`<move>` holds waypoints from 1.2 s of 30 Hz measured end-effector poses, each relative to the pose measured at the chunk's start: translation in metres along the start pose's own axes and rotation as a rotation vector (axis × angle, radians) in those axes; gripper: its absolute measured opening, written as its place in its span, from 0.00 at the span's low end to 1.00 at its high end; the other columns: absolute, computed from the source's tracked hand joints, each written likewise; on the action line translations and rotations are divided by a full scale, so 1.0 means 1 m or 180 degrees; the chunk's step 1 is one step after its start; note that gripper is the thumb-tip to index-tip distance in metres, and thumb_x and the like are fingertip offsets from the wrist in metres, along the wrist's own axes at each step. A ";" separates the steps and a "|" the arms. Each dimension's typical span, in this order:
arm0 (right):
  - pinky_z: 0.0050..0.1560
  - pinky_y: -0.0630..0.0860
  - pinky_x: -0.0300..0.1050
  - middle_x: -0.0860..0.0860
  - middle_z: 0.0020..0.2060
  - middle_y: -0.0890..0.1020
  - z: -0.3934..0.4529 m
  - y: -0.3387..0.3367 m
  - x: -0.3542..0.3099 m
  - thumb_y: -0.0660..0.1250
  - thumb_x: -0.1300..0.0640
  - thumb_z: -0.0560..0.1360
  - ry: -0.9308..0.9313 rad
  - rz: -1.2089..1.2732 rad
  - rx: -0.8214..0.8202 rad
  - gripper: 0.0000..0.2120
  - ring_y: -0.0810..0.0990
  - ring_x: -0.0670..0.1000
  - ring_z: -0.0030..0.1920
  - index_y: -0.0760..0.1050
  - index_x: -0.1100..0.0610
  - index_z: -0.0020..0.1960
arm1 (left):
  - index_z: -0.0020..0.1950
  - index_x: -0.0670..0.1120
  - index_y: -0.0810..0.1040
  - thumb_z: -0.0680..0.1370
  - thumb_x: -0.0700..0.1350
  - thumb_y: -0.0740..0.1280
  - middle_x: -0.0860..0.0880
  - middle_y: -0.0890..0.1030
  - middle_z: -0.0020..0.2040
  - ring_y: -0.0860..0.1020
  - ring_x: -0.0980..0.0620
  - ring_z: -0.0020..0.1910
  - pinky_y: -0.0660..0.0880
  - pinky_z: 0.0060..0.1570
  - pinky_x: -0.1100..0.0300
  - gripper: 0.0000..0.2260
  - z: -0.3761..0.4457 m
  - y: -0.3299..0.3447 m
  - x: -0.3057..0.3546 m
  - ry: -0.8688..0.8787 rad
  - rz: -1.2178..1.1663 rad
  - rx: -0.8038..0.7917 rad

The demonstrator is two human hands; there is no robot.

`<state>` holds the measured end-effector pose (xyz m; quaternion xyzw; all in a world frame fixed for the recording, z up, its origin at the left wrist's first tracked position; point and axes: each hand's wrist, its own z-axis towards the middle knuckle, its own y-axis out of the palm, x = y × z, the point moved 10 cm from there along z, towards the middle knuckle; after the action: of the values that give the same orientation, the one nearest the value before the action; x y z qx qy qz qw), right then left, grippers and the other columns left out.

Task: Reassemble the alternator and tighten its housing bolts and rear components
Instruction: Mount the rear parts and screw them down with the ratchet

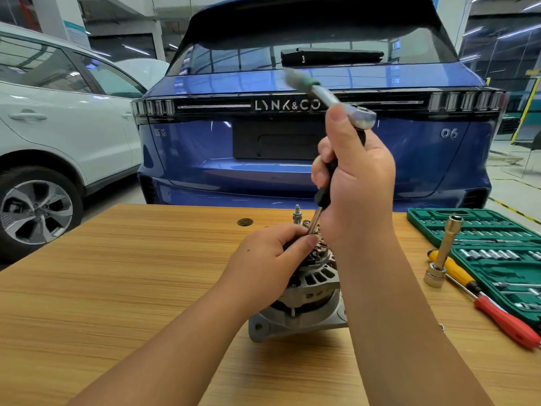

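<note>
**K:** Forearms fill the bottom of the view. Grey cast-aluminium alternator [304, 294] sits on the light wood-grain table [117, 288], near the middle, rear end up. Vented housing slots, copper windings visible inside, mounting ear at the lower left, threaded stud [297, 213] sticking up at the back.

**M:** Hands?

**K:** Left hand [272, 259] curls over the alternator's top, fingers pinching near the steel shaft of the black-handled driver [325, 186]. Right hand [357, 183] is wrapped round that black handle. Chrome ratchet wrench with green grip [330, 95] sits on the handle's top, blurred.

**M:** Any readable markings?

**K:** None on the alternator. Blue SUV [316, 159] behind the table reads "LYNK&CO" across the tailgate, "06" at right. Left badge is too small to read.

**M:** Tools?

**K:** Green plastic socket set case [497, 250] lies open at the table's right edge. Beside it: a yellow-handled screwdriver [456, 271], a red-handled screwdriver [506, 320] and a chrome socket extension [443, 253].
</note>
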<state>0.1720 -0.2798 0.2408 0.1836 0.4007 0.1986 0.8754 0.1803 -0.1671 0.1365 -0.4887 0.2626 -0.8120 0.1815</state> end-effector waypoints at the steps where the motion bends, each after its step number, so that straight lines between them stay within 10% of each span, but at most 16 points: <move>1: 0.30 0.65 0.37 0.48 0.32 0.72 0.002 0.002 0.004 0.69 0.53 0.79 0.0081 0.0059 -0.0123 0.05 0.66 0.47 0.30 0.78 0.52 0.45 | 0.53 0.65 0.80 0.82 0.60 0.61 0.67 0.81 0.47 0.77 0.67 0.48 0.76 0.44 0.58 0.08 0.000 0.000 -0.001 -0.0012 -0.0009 0.0004; 9: 0.37 0.70 0.41 0.53 0.41 0.74 -0.005 0.023 -0.002 0.63 0.63 0.81 -0.0356 0.0225 -0.0757 0.18 0.70 0.50 0.36 0.72 0.47 0.67 | 0.47 0.69 0.77 0.82 0.60 0.61 0.69 0.80 0.47 0.77 0.68 0.48 0.78 0.47 0.57 0.07 0.000 -0.001 -0.002 -0.0057 -0.0053 0.0051; 17: 0.36 0.66 0.43 0.54 0.36 0.78 -0.005 0.036 0.004 0.50 0.48 0.79 0.0250 0.0649 -0.0965 0.19 0.69 0.51 0.33 0.72 0.53 0.62 | 0.49 0.65 0.79 0.83 0.57 0.61 0.65 0.82 0.45 0.78 0.65 0.46 0.78 0.46 0.55 0.08 -0.001 -0.001 -0.002 -0.0084 -0.0172 0.0040; 25: 0.29 0.65 0.36 0.49 0.32 0.71 -0.005 0.010 -0.005 0.67 0.54 0.80 -0.0149 -0.0074 -0.0206 0.09 0.65 0.47 0.29 0.76 0.54 0.42 | 0.50 0.68 0.78 0.82 0.60 0.61 0.67 0.81 0.47 0.77 0.67 0.48 0.77 0.46 0.58 0.07 -0.002 -0.001 0.001 0.0005 -0.0059 0.0010; 36: 0.35 0.70 0.39 0.57 0.42 0.72 -0.009 0.030 -0.007 0.66 0.60 0.78 -0.0501 0.0062 -0.0653 0.17 0.68 0.50 0.34 0.72 0.47 0.64 | 0.56 0.62 0.81 0.83 0.58 0.61 0.65 0.82 0.47 0.77 0.66 0.48 0.79 0.48 0.56 0.10 -0.002 -0.002 -0.002 -0.0130 -0.0104 0.0056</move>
<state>0.1548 -0.2569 0.2544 0.1120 0.3064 0.2320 0.9164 0.1788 -0.1637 0.1358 -0.5078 0.2436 -0.8070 0.1779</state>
